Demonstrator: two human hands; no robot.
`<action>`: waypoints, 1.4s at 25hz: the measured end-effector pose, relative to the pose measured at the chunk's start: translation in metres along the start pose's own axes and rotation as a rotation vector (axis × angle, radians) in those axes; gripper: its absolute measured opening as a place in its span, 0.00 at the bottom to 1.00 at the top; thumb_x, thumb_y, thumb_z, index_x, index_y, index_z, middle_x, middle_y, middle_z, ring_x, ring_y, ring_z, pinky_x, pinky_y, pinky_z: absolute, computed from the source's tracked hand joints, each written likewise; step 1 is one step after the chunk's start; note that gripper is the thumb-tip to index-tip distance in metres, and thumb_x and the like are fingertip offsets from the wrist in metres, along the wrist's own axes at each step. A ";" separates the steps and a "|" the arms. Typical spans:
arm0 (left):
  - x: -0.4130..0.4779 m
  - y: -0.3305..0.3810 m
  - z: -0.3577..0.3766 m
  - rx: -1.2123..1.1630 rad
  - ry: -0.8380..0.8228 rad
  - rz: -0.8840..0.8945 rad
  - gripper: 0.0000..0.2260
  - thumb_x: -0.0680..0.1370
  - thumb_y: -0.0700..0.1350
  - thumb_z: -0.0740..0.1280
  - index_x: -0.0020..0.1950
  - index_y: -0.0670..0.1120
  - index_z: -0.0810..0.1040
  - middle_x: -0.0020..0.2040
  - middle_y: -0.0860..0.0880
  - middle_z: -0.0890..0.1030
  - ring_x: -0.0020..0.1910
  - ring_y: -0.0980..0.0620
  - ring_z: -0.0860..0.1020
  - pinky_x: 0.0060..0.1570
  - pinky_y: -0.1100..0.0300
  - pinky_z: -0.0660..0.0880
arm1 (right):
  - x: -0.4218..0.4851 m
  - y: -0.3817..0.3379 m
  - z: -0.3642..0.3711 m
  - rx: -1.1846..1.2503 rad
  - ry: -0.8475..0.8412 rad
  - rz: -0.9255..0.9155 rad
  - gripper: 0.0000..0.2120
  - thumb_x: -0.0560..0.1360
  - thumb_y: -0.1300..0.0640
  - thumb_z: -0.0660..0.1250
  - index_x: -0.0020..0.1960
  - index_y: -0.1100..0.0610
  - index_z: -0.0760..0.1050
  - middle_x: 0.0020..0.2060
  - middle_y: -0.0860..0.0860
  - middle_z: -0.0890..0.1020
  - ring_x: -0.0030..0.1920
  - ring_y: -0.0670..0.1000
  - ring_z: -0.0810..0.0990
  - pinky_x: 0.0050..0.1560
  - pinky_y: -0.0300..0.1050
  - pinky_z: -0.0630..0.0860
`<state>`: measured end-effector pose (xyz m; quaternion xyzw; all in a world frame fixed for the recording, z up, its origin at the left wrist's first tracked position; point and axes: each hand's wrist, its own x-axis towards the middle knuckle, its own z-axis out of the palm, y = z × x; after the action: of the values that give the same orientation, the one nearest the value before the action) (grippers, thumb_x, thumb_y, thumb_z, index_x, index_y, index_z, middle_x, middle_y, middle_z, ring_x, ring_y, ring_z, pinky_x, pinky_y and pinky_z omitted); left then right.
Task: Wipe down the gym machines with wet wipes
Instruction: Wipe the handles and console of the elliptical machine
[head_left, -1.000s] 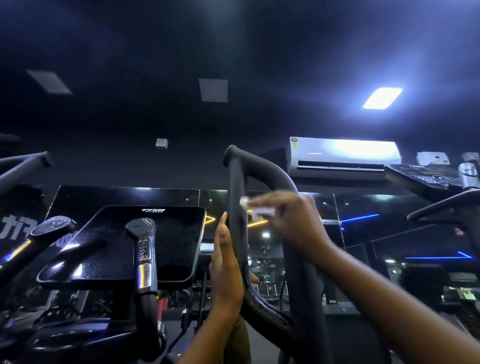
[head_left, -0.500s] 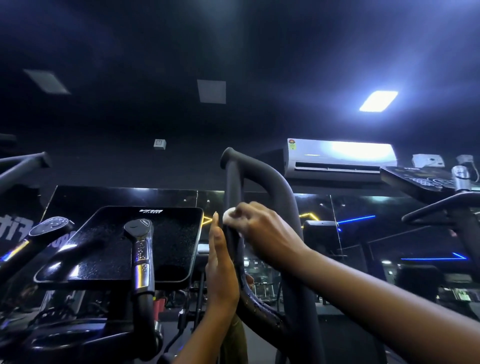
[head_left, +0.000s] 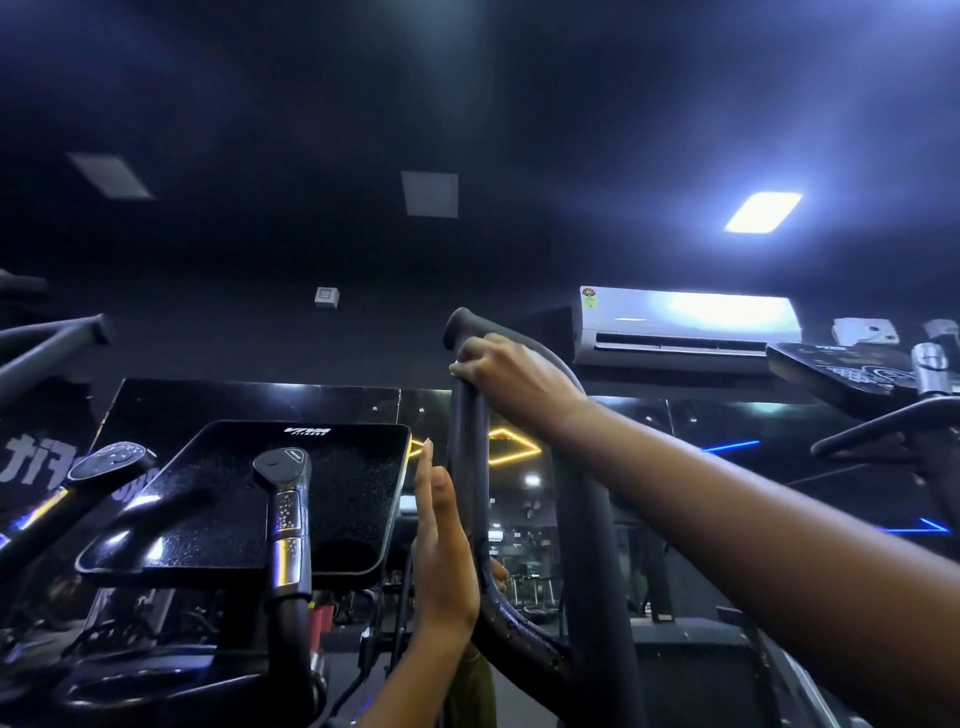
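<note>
1. Ceiling (head_left: 467, 78) dark, matte; one lit rect. panel (head_left: 762, 212) at right, two unlit sq. panels (head_left: 429, 194) left & centre.
2. White split AC unit (head_left: 685, 325) high on dark wall (head_left: 234, 332), right of centre; small white box (head_left: 327, 297) to its left.
3. Mirror panels (head_left: 249, 402) below; yellow neon diamond (head_left: 511, 447) & blue strips (head_left: 732, 447) seen in them.
4. White lettering (head_left: 31, 457) at far left, partly cut off.

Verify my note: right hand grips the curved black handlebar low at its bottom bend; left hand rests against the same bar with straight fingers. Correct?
Not quite. The head view shows the right hand gripping the curved black handlebar near its top end, above the left hand, which does rest against the bar with straight fingers.
</note>
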<state>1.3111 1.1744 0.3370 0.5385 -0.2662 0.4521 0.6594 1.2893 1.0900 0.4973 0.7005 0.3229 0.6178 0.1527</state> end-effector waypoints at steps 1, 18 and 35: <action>0.002 -0.001 0.001 0.003 0.025 -0.006 0.38 0.62 0.80 0.46 0.71 0.72 0.53 0.73 0.50 0.66 0.49 0.30 0.78 0.34 0.51 0.78 | -0.012 -0.008 0.006 -0.029 0.029 -0.048 0.16 0.76 0.67 0.58 0.60 0.58 0.75 0.56 0.55 0.75 0.54 0.55 0.74 0.50 0.50 0.76; -0.010 0.020 -0.012 -0.127 -0.234 -0.059 0.26 0.72 0.68 0.48 0.68 0.66 0.65 0.49 0.46 0.80 0.41 0.39 0.80 0.41 0.48 0.80 | -0.075 -0.036 0.016 0.782 0.356 0.498 0.15 0.71 0.68 0.67 0.55 0.57 0.81 0.52 0.51 0.83 0.55 0.46 0.79 0.58 0.38 0.73; -0.015 0.006 -0.023 -0.179 -0.265 -0.120 0.30 0.74 0.70 0.44 0.75 0.62 0.55 0.73 0.54 0.66 0.69 0.52 0.69 0.67 0.50 0.68 | -0.186 -0.047 -0.009 0.609 -0.066 -0.205 0.18 0.71 0.61 0.57 0.54 0.55 0.81 0.53 0.49 0.82 0.51 0.45 0.80 0.54 0.35 0.75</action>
<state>1.2962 1.1916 0.3209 0.5475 -0.3572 0.3115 0.6896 1.2625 1.0043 0.3272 0.6975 0.5567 0.4511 0.0076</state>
